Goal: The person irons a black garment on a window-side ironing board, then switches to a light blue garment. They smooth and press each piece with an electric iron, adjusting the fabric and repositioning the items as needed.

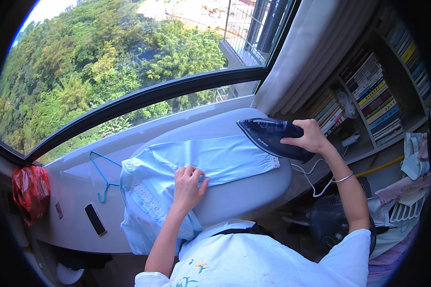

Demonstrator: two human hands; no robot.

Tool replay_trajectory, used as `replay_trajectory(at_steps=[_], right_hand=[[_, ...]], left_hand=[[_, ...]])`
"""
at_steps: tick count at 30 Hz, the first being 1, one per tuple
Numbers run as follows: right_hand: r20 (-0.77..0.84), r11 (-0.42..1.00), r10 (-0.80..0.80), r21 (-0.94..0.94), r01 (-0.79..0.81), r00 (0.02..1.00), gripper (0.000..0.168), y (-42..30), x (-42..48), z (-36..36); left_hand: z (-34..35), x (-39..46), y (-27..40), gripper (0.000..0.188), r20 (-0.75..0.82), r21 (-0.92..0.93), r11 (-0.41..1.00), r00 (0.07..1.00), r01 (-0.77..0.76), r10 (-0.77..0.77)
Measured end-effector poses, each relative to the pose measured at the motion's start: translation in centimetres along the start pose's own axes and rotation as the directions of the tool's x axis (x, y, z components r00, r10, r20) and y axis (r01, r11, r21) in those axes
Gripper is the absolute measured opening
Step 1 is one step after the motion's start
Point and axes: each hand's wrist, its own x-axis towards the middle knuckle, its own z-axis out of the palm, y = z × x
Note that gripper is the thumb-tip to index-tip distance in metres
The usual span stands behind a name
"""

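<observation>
A light blue garment with lace trim (158, 201) lies partly on a grey padded ironing board (237, 201), one sleeve stretched to the right. My right hand (309, 136) grips the handle of a dark blue Supor clothes iron (269, 138), which is over the board at the cuff end of the sleeve. Whether its soleplate touches the cloth I cannot tell. My left hand (189, 186) rests on the garment near the sleeve's upper part, fingers bent and slightly apart. Whether it pinches cloth is unclear.
A blue hanger (106, 179), a phone (95, 219) and a red plastic bag (31, 193) are on the left. The iron's white cord (314, 183) hangs at the right, near a black fan (330, 226), a bookshelf (370, 143) and hanging clothes (406, 190). A window lies beyond the board.
</observation>
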Motion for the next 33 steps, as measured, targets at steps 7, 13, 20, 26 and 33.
replay_trajectory(at_steps=[7, 13, 20, 26, 33], right_hand=[[0.126, 0.994, -0.078, -0.070, 0.087, 0.989, 0.058, 0.5, 0.2, 3.9], [0.194, 0.982, -0.122, -0.117, 0.146, 0.973, 0.058, 1.7, 1.1, 5.2], [0.352, 0.954, -0.165, -0.179, 0.239, 0.921, 0.057, -0.2, 1.5, 4.3], [0.407, 0.922, -0.242, -0.186, 0.339, 0.881, 0.058, 0.4, 1.9, 4.4], [0.492, 0.879, -0.205, -0.287, 0.380, 0.846, 0.057, -0.4, 2.2, 4.2]], left_hand=[[0.8, 0.2, -0.5, 0.016, 0.025, -0.039, 0.997, 0.998, 0.060, -0.059], [0.7, 0.3, -1.1, 0.018, 0.070, 0.022, 0.998, 0.995, 0.064, -0.065], [0.4, 0.3, -1.3, 0.019, 0.077, 0.048, 0.994, 0.992, 0.100, -0.103], [0.2, -0.2, -1.3, 0.017, 0.003, 0.062, 0.995, 0.997, 0.080, -0.080], [0.2, -0.6, -1.3, 0.016, -0.032, 0.057, 0.993, 0.994, 0.107, -0.106]])
